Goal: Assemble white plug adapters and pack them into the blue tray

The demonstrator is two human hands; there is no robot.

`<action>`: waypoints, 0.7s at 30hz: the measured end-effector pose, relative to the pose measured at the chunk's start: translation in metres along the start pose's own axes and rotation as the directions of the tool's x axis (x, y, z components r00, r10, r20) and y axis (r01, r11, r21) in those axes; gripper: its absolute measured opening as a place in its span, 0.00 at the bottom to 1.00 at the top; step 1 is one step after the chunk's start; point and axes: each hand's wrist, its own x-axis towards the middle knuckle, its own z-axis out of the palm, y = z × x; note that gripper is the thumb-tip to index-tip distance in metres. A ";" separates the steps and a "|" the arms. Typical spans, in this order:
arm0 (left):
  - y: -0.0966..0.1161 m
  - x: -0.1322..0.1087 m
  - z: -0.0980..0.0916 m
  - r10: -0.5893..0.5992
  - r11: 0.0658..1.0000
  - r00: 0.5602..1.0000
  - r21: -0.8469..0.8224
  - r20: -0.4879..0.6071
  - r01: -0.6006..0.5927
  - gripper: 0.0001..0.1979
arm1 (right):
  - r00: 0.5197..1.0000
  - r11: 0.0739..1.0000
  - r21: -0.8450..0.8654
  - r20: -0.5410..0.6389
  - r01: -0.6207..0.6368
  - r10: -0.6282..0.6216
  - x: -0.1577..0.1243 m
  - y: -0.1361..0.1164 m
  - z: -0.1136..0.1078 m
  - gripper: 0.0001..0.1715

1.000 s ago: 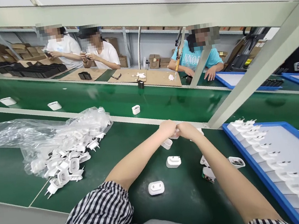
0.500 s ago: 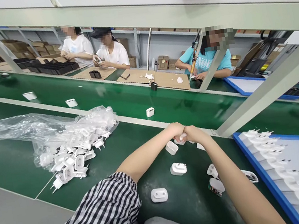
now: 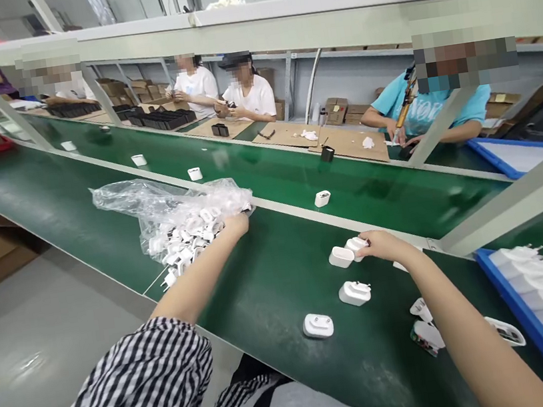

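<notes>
"Where are we looking from?"
"The wearer's head: we face forward and down across the green bench (image 3: 266, 278)."
"How near are we?"
"Close to the checked sleeve (image 3: 141, 390), large at our lower left. The left hand (image 3: 238, 224) and right hand (image 3: 379, 245) lie farther out, mid-view; the co-workers (image 3: 257, 98) sit well apart from us, across the belt (image 3: 272, 173), near the top."

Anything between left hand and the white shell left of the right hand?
Nothing: bare green bench separates left hand from shell, head view.
</notes>
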 end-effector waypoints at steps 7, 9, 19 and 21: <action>0.032 -0.004 -0.004 -0.124 0.992 0.992 0.021 -0.027 0.124 0.27 | 0.949 0.985 0.152 -0.312 0.085 -0.034 -0.021 -0.025 -0.018 0.30; 0.068 0.009 0.002 -0.006 1.000 0.997 -0.012 0.075 0.006 0.34 | 0.908 0.939 0.208 -0.377 0.273 -0.180 -0.024 -0.040 -0.016 0.28; 0.168 0.074 0.041 0.510 0.816 0.697 -0.539 0.503 -0.208 0.46 | 0.873 0.970 0.198 -0.487 0.140 -0.027 -0.032 -0.005 -0.009 0.16; 0.170 0.095 0.042 0.465 0.857 0.742 -0.455 0.483 -0.241 0.36 | 0.858 0.966 0.249 -0.509 0.076 0.064 -0.033 0.009 -0.008 0.16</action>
